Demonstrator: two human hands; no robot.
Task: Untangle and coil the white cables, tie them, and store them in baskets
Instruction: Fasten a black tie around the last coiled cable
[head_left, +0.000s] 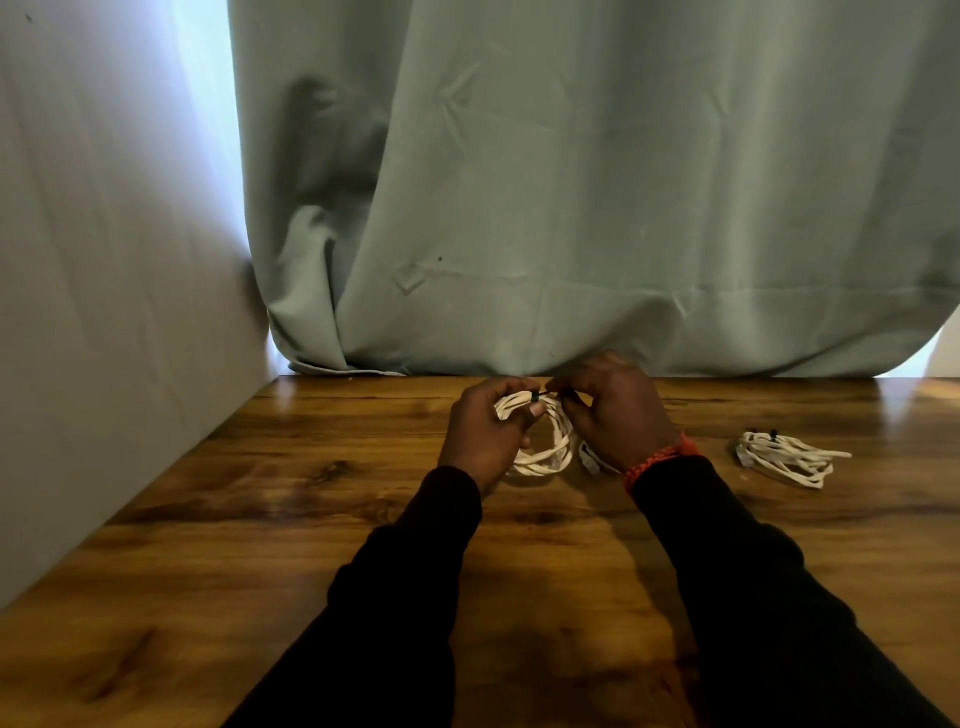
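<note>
Coil (540, 452): held just above the table (260, 519), hanging below both hands.
Left hand (483, 431): clenched round the coil's top strands.
Right hand (613, 410): pinches the black tie (537, 397), which crosses the strands beside the left thumb.
Second coil (784, 457): tied, on the table, well to the right.

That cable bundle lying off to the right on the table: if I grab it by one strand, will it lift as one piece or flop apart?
The cable bundle would probably lift together, since dark ties sit at its top. Its loose ends splay right, so they would likely dangle. It looks thin and light.
</note>
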